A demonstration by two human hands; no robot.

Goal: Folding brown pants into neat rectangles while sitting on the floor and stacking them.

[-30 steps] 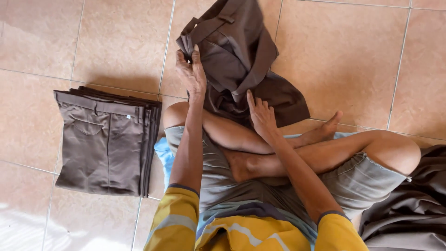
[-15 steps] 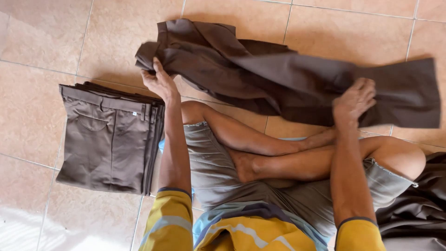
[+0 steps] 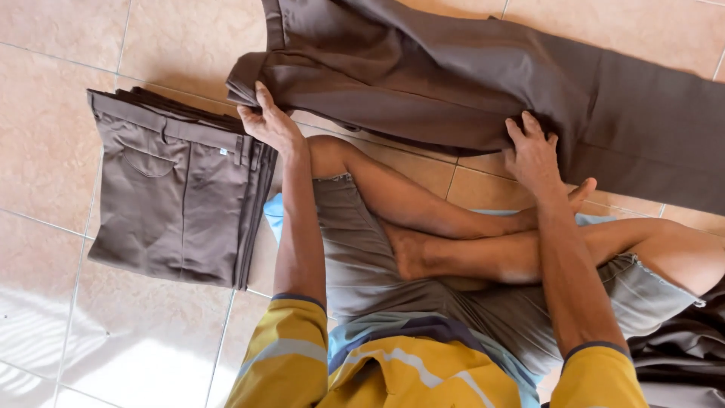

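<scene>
Trousers (image 3: 483, 91) are pinched at the waistband by your left hand (image 3: 270, 121); right hand (image 3: 532, 151) presses flat, open. Uneven tugging could wrinkle them on the tiled floor (image 3: 68, 60).

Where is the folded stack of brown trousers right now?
In the head view, the folded stack of brown trousers lies on the tiled floor at the person's left, just below the left hand.
</scene>
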